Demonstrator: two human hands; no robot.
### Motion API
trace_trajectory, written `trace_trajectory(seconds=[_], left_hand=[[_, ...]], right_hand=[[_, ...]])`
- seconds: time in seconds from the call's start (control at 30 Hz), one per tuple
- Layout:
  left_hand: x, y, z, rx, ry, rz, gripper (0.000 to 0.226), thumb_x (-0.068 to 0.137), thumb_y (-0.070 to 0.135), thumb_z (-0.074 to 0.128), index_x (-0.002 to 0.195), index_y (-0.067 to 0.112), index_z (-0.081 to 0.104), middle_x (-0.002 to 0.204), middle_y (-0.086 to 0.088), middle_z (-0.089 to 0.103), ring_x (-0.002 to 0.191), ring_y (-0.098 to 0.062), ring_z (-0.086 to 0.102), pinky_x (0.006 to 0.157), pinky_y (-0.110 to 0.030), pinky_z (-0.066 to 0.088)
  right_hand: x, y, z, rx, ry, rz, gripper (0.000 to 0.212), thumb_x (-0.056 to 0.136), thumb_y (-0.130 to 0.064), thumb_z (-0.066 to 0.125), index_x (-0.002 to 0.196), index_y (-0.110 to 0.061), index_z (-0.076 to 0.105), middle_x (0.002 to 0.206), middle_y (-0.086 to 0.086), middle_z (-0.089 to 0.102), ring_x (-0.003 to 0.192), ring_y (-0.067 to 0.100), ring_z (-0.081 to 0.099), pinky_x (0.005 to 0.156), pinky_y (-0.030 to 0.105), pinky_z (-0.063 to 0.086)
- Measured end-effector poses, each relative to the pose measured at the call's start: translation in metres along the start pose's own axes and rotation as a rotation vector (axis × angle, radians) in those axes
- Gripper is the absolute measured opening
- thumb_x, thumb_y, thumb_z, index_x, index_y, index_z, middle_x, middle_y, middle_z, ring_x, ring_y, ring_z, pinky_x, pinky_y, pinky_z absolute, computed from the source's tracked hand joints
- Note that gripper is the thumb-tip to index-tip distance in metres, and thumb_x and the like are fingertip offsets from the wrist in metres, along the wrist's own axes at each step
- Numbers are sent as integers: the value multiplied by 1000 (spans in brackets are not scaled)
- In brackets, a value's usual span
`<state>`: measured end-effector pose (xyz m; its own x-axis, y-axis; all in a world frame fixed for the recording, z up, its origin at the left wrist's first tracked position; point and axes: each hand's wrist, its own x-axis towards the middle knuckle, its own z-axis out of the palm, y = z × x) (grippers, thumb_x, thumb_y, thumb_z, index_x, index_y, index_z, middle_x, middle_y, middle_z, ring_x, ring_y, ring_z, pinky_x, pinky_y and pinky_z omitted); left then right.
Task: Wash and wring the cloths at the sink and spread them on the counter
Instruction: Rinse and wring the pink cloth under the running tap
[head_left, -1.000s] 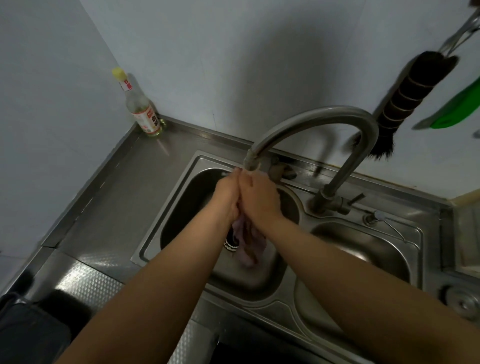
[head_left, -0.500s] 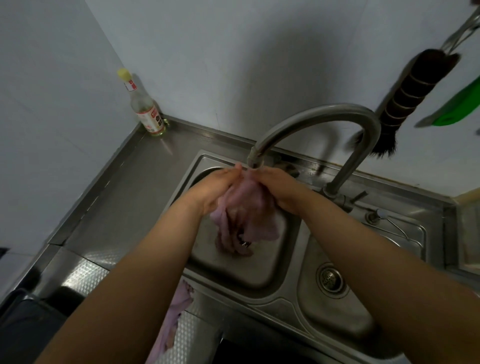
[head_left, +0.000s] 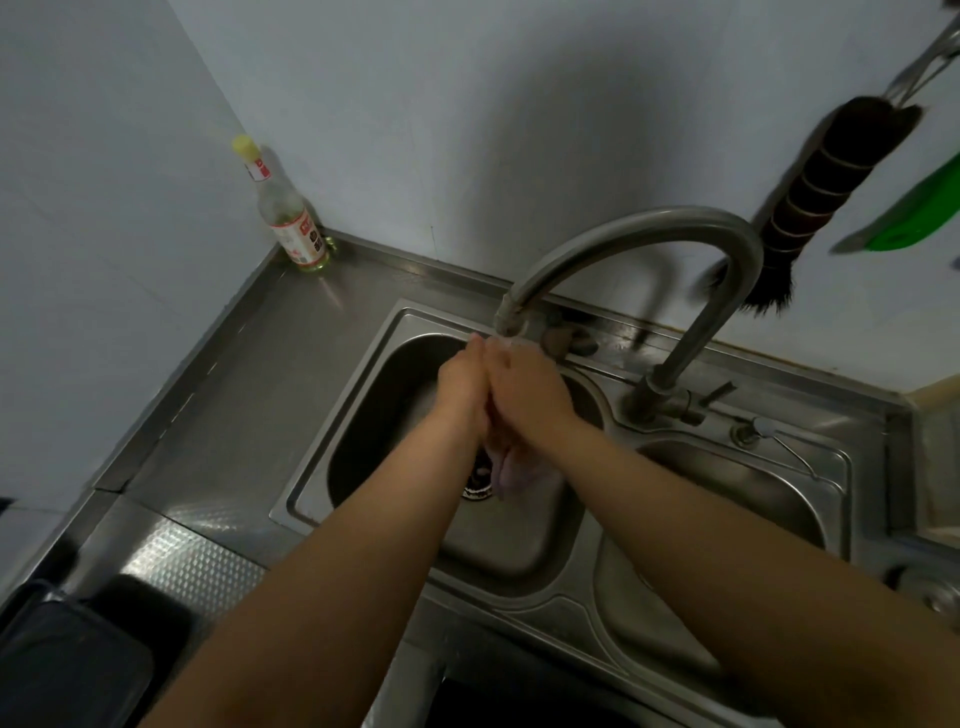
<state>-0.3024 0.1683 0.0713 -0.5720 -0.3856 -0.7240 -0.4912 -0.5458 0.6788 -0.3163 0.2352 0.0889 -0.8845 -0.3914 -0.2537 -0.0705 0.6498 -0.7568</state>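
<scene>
Steel bench (head_left: 249, 395) fills the corner under pale walls, dim throughout. At the far left bottom a dark bin (head_left: 67, 660) is cut off by the frame. A bottle (head_left: 284, 213) with a yellow cap stands upright in the back corner; its label is too blurred to read. The sink (head_left: 519, 545) has two bowls. Over the left bowl, the left hand (head_left: 462, 379) and right hand (head_left: 527, 387) press together just below the tap (head_left: 639, 239) spout. Their fingers are hidden behind the backs of the hands, curled round a pink cloth (head_left: 511, 473); only its lower end shows, hanging above the drain (head_left: 478, 480), which it partly covers. Water is hard to make out. On the right wall hang a dark brush (head_left: 826, 192) and a green tool (head_left: 919, 218), cut off at the edge.
</scene>
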Motion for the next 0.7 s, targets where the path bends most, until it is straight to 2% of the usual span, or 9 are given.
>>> trace_trajectory(seconds=[0.03,0.1,0.17,0.2,0.33,0.4,0.47,0.6,0.7], left_hand=[[-5,0,7,50,35,25,38,99,37,45,91,6,64,74,-11,63,71,-24,63,67,-33,53],[-9,3,11,97,71,62,40,101,37,42,97,4,65,80,-13,67,72,-24,65,69,-32,55],[1,11,2,35,74,43,42,99,41,44,107,5,65,89,-13,69,82,-25,66,82,-37,54],[3,11,-3,17,69,20,43,99,40,44,109,4,64,86,-11,67,80,-25,65,82,-37,52],[-8,-5,9,97,31,-2,42,100,32,43,70,9,60,59,-9,56,59,-24,56,63,-33,45],[-9,-1,9,147,67,31,40,101,32,44,74,10,62,61,-7,59,59,-21,58,60,-29,47],[1,8,-1,82,67,-1,37,101,35,43,92,7,66,76,-8,66,73,-21,64,68,-30,50],[-15,7,-8,-84,-171,-139,41,101,40,42,95,6,65,89,-9,63,81,-20,62,77,-31,50],[-26,12,-29,-148,-355,-147,44,102,37,38,118,2,59,107,-17,65,99,-25,64,92,-35,49]], right_hand=[[9,5,-5,-17,62,-27,29,99,-16,35,93,-4,61,86,12,62,81,24,61,69,30,40],[17,8,-7,-102,63,-81,25,93,-4,38,95,9,60,91,28,62,86,41,62,70,43,46],[7,1,0,-45,20,-103,32,99,-16,34,94,0,62,93,22,63,88,35,61,75,42,46],[3,1,3,-42,30,-88,36,101,-22,30,94,-6,62,92,17,63,88,31,60,76,40,44],[23,13,-5,-32,90,-49,49,97,-18,16,105,4,59,104,27,64,98,38,61,80,40,45],[18,10,-4,-29,84,-57,41,101,-18,25,106,4,60,105,24,64,100,34,60,83,37,43],[0,2,-2,-55,9,-56,37,102,-24,30,104,-2,61,101,16,63,96,27,58,79,31,40],[11,9,-19,58,-17,19,33,100,-26,33,88,-7,57,87,15,59,91,34,57,73,32,41],[22,20,-28,374,-109,110,34,100,-30,38,89,-8,60,74,0,54,77,23,53,63,23,40]])
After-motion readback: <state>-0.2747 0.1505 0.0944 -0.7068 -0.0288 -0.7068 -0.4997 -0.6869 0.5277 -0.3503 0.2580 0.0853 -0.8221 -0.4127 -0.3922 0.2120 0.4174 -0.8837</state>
